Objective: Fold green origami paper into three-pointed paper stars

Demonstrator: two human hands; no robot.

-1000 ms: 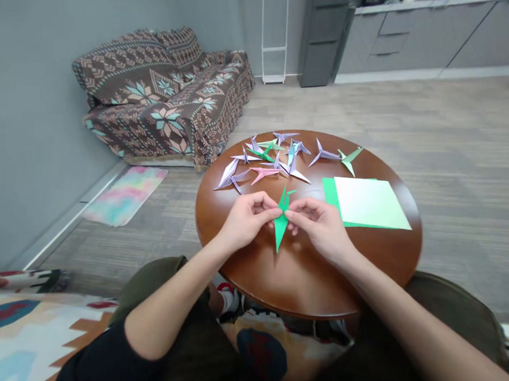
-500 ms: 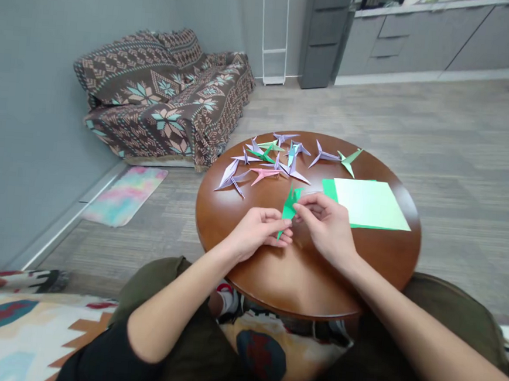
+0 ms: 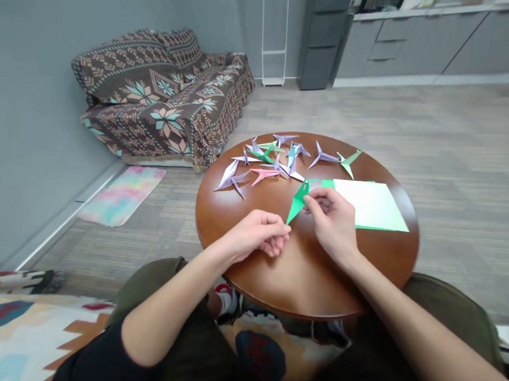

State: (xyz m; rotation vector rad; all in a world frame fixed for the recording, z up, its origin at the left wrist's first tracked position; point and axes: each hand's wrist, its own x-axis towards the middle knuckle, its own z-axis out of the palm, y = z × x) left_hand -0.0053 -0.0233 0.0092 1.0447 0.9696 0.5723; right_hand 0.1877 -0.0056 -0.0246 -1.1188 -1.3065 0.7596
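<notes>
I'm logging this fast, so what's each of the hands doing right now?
Left hand: closed, pinching the near tip of the folded green paper.
Right hand: closed, pinching the folded green paper's right side.

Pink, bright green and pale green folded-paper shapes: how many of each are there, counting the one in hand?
Pink folded-paper shape: 1
Bright green folded-paper shapes: 2, one held, one lying down
Pale green folded-paper shapes: 2
Total: 5

The right hand [image 3: 332, 218] holds a folded green paper [image 3: 297, 203]; the left hand [image 3: 260, 233] seemingly pinches its lower tip.
</notes>
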